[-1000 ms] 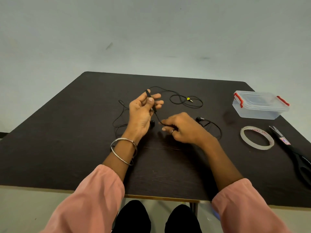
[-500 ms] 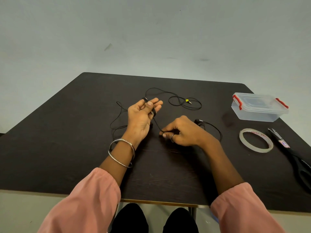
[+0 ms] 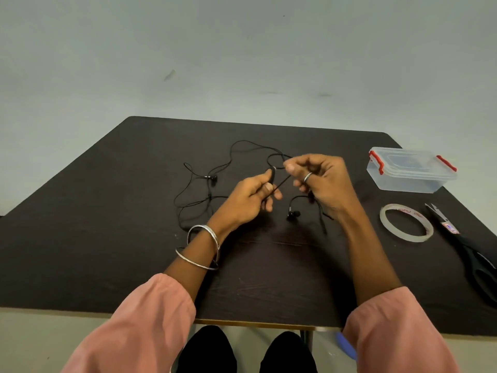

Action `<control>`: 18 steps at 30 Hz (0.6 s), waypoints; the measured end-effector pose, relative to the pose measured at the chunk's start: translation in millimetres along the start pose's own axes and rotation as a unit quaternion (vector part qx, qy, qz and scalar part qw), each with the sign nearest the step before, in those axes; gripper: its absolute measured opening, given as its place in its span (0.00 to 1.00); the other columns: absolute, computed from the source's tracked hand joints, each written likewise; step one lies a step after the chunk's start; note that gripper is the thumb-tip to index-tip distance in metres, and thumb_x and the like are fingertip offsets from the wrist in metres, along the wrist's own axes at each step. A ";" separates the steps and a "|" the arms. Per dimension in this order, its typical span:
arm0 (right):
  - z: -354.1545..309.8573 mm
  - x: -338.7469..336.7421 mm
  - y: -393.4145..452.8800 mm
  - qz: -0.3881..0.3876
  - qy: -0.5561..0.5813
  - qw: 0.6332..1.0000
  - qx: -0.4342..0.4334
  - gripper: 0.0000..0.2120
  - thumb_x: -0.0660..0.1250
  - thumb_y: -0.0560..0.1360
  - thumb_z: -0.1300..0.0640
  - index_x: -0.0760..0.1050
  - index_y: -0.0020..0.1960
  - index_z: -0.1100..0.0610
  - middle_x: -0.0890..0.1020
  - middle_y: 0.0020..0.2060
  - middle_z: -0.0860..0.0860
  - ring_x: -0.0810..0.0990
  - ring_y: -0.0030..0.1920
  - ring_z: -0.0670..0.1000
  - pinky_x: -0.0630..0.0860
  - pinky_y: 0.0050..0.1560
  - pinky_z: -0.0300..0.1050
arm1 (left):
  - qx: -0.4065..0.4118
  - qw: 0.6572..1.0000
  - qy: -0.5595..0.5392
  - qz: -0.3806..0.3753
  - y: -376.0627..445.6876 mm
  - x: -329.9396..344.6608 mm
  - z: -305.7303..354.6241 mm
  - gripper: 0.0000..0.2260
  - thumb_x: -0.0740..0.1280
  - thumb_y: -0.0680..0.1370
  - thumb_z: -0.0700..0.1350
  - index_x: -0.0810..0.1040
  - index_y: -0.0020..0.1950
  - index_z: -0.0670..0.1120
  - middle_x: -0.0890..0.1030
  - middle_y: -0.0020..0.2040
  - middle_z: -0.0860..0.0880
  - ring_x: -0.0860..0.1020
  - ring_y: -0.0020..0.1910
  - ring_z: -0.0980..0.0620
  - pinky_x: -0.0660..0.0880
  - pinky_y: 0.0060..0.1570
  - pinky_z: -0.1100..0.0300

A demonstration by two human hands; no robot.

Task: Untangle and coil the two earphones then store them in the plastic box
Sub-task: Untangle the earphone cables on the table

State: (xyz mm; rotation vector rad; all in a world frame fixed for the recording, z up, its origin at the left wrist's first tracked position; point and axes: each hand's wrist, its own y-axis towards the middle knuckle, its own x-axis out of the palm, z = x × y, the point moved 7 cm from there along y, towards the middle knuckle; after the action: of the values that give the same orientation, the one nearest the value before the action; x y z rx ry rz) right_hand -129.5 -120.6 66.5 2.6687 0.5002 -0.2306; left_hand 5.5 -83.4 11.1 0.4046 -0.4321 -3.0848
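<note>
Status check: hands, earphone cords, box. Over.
Left hand and right hand both pinching one black earphone cord, raised. Other cord loose on table. Plastic box lid on, nothing blocking.

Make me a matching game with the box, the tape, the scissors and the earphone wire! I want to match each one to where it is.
Things:
1. plastic box
2. tape roll
3. scissors
4. earphone cable

Places:
A. at the table's right edge
B. held in both hands
C. far right, lid on
D. between box and scissors

Pairs: 1-C, 2-D, 3-A, 4-B
</note>
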 end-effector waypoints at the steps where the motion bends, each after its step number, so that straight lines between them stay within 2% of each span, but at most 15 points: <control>1: 0.0 -5.6 0.6 0.019 0.027 0.999 0.004 0.04 0.68 0.75 0.63 0.82 0.48 0.62 0.81 0.31 0.51 0.75 0.28 0.43 0.72 0.28 0.34 | -0.007 1.000 0.003 -0.015 -0.8 3.4 -0.8 0.13 0.54 0.83 0.37 0.70 0.66 0.42 0.78 0.41 0.51 0.72 0.30 0.59 0.70 0.36 0.65; 4: 1.4 -13.6 1.3 0.038 0.072 0.997 0.006 0.07 0.65 0.77 0.65 0.81 0.52 0.61 0.79 0.32 0.52 0.74 0.28 0.45 0.72 0.29 0.36 | -0.031 0.998 0.002 -0.062 -3.3 11.0 -1.3 0.18 0.54 0.84 0.39 0.64 0.73 0.39 0.75 0.39 0.51 0.68 0.29 0.62 0.68 0.34 0.70; 6: 3.4 -19.4 2.4 0.058 0.081 0.995 0.001 0.07 0.64 0.78 0.64 0.81 0.52 0.60 0.79 0.32 0.51 0.74 0.28 0.45 0.72 0.29 0.36 | -0.032 0.995 -0.019 -0.091 -6.2 15.0 2.3 0.18 0.54 0.84 0.39 0.65 0.73 0.39 0.73 0.37 0.50 0.67 0.28 0.61 0.66 0.33 0.70; 9: 7.5 -29.8 3.8 0.104 0.062 0.993 -0.005 0.07 0.65 0.78 0.63 0.81 0.52 0.59 0.80 0.34 0.52 0.73 0.29 0.44 0.70 0.28 0.35 | -0.023 0.985 -0.139 -0.100 -8.3 13.6 10.6 0.15 0.55 0.83 0.38 0.70 0.69 0.38 0.71 0.35 0.50 0.63 0.27 0.60 0.59 0.30 0.66; 12: 12.7 -31.6 5.1 0.129 0.026 0.991 -0.005 0.06 0.66 0.77 0.64 0.81 0.51 0.61 0.82 0.35 0.54 0.74 0.28 0.40 0.69 0.28 0.33 | -0.017 0.953 -0.282 -0.113 -8.7 8.5 17.2 0.15 0.55 0.82 0.39 0.72 0.66 0.37 0.70 0.34 0.50 0.61 0.25 0.60 0.55 0.29 0.64; 14: 16.1 -24.2 6.9 0.106 -0.015 0.994 -0.008 0.05 0.68 0.76 0.61 0.82 0.49 0.60 0.82 0.35 0.54 0.74 0.28 0.42 0.69 0.27 0.35 | -0.017 0.931 -0.347 -0.110 -7.9 3.6 20.1 0.15 0.54 0.82 0.39 0.74 0.63 0.36 0.69 0.32 0.51 0.61 0.24 0.61 0.55 0.27 0.65; 17: 17.3 -4.9 8.1 0.028 -0.066 0.997 -0.020 0.04 0.69 0.76 0.57 0.82 0.45 0.53 0.83 0.36 0.55 0.78 0.32 0.56 0.70 0.28 0.40 | -0.012 0.901 -0.430 -0.051 -5.3 -10.0 20.6 0.15 0.55 0.80 0.42 0.74 0.60 0.35 0.67 0.29 0.53 0.60 0.22 0.61 0.53 0.25 0.65; 18: 18.1 2.0 8.1 0.003 -0.068 0.998 -0.017 0.04 0.69 0.76 0.58 0.82 0.45 0.52 0.83 0.37 0.54 0.80 0.35 0.56 0.70 0.28 0.39 | -0.005 0.892 -0.451 -0.027 -4.2 -14.8 20.1 0.16 0.55 0.80 0.43 0.74 0.60 0.35 0.67 0.29 0.53 0.61 0.22 0.62 0.54 0.24 0.66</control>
State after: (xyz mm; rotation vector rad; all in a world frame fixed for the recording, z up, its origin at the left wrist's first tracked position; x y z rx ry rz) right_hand -126.1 -134.5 52.6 2.5980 0.4497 -0.3957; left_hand 14.9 -73.4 32.3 -1.0809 -0.3799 -3.1130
